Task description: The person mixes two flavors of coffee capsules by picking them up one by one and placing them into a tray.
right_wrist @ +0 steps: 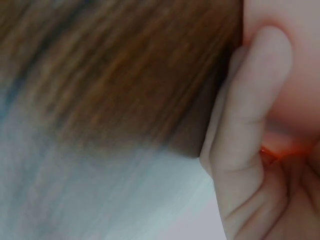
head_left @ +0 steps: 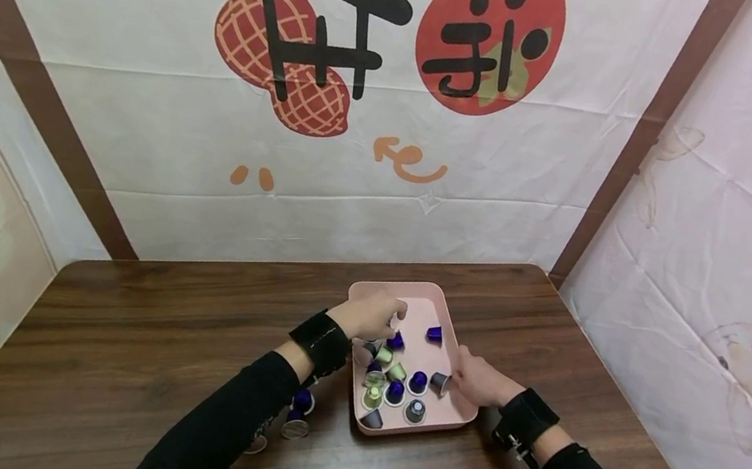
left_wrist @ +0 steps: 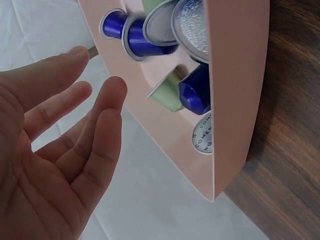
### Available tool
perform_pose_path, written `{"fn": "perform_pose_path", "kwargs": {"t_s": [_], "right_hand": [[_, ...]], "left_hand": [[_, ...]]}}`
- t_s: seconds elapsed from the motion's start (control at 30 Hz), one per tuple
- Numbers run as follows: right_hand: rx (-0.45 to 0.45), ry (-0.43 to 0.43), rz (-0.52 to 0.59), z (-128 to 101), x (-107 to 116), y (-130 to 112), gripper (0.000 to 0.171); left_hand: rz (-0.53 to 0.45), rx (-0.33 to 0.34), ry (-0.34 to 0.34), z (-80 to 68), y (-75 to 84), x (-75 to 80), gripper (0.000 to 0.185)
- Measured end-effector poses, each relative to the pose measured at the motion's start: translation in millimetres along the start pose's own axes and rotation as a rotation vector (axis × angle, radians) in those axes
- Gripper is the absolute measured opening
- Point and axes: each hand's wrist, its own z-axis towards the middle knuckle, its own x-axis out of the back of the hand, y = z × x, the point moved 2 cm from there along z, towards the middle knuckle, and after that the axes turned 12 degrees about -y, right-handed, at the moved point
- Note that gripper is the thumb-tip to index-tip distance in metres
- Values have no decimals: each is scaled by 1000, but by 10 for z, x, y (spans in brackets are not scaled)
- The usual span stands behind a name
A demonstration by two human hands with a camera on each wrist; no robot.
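Note:
A pink tray sits on the wooden table and holds several coffee capsules: blue ones, green ones and grey ones. My left hand hovers over the tray's rear left part. In the left wrist view this hand is open, palm bare, fingers relaxed, beside the tray wall, a blue capsule and a green capsule. My right hand grips the tray's right rim; its fingers press against the pink edge in a blurred right wrist view.
Three capsules lie on the table left of the tray, beside my left forearm. Printed cloth walls close in the table at the back, left and right. The table's right edge runs close to the tray.

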Motion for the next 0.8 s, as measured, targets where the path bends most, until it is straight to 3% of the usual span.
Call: {"fn": "perform_pose_path", "kwargs": {"t_s": [0.13,0.27,0.5,0.8], "right_hand": [[1,-2,12,-4,-4,-14,24],[-6,-7,13,-1,1,-9,25],[9,-6,-1,0,8,3,24],[31,1,-3,-16,-14,-21,20]], "left_hand": [[23,21,-6,-50,-45,16,20],[50,51,-13,-191,-114,44,15],[-56,125,-25,-711,-232,42,7],[-157,205,-66,-1343,-373,-141,14]]}}
